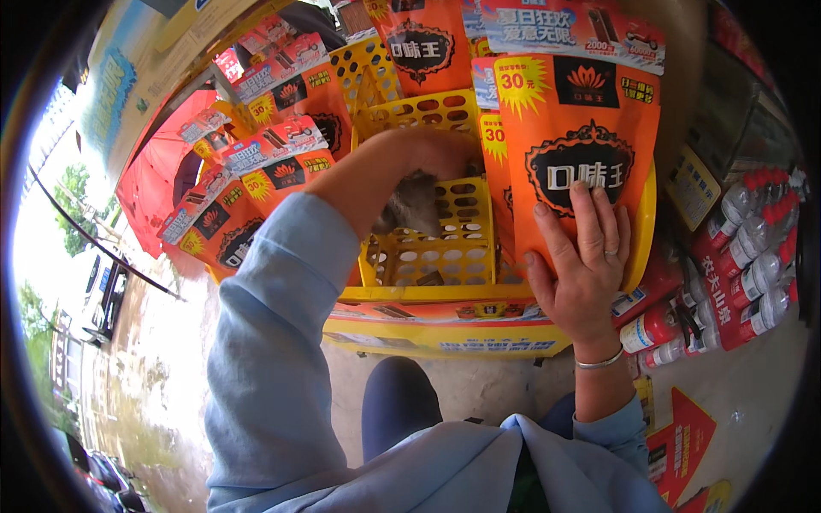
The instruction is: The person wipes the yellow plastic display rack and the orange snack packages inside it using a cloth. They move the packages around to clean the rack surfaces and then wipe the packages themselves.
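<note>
My left hand [452,154] reaches into a middle compartment of a yellow perforated plastic display rack [423,295]. A grey cloth [415,204] hangs below the hand, gripped in it; my fingertips are partly hidden by the wrist. My right hand [580,256] lies with spread fingers on the front of a large orange packet [584,134] at the rack's right side, and wears a ring and a bracelet. A small dark piece [430,278] lies at the front of the compartment floor.
More orange packets [288,167] fill the rack's left side, and another packet [426,45] stands behind. Shrink-wrapped bottles with red caps [747,237] are stacked at the right, beside a red fire extinguisher [648,328]. A folded red umbrella [160,173] is left of the rack.
</note>
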Tool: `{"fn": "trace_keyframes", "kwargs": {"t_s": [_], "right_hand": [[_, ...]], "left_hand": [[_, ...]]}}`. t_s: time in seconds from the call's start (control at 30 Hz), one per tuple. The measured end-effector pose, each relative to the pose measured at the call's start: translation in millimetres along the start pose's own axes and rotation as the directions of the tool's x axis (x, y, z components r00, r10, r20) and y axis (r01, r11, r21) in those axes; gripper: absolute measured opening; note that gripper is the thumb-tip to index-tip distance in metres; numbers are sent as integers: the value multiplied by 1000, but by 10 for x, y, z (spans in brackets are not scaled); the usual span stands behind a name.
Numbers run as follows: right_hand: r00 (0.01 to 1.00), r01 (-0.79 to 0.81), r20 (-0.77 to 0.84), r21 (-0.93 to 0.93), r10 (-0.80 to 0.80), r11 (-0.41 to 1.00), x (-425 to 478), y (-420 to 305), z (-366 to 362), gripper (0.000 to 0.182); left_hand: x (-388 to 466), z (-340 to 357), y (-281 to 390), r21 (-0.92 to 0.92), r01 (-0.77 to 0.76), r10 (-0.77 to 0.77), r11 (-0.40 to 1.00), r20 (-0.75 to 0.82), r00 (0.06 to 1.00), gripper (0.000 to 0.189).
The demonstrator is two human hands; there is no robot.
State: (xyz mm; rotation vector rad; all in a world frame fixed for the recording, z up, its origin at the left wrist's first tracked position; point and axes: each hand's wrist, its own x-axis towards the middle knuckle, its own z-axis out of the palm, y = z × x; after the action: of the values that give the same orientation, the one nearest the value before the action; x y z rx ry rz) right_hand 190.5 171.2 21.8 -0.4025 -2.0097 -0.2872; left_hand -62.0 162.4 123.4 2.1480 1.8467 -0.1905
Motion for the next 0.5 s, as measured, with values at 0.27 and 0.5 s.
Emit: {"fn": "trace_keyframes", "kwargs": {"t_s": [0.27,0.5], "right_hand": [[1000,9,-2,42,-9,999,53,-98,31,37],[1000,-2,0,19,2,1000,3,-26,11,37]], "left_hand": [[-19,167,-967,522,78,-326,849,403,855,45],[-130,-43,107,32,210,-212,977,122,970,41]]}}
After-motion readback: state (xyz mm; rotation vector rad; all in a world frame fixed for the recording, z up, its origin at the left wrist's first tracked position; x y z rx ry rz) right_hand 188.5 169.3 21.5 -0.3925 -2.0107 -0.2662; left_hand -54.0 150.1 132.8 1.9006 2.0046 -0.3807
